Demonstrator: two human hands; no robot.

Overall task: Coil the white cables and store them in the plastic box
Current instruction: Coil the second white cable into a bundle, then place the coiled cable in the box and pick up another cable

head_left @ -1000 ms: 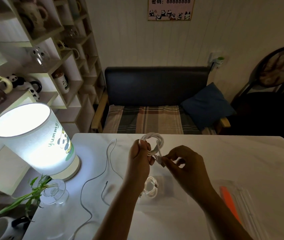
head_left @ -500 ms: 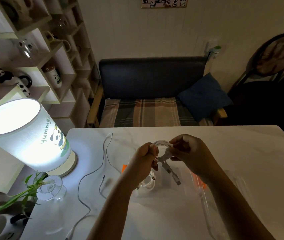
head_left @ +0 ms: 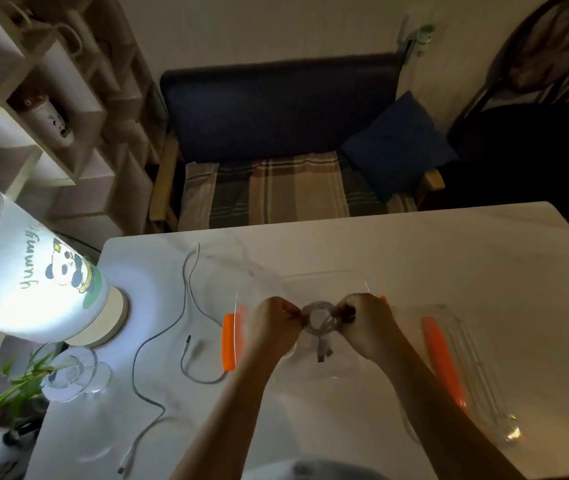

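A small coil of white cable hangs between my two hands, its plug ends dangling below. My left hand pinches the coil's left side and my right hand pinches its right side. Both hold it just above the open clear plastic box, which has an orange latch on its left wall. An earlier coil in the box is hidden behind my hands. A loose white cable snakes over the white table left of the box.
The clear lid with an orange clip lies right of the box. A lit lamp stands at the table's left corner beside a glass vase with a plant. A bench and shelves sit behind the table.
My hands have brought the coil down and toward me, from chest height to just over the box. The view tilted downward, so the box and lid are more fully seen.
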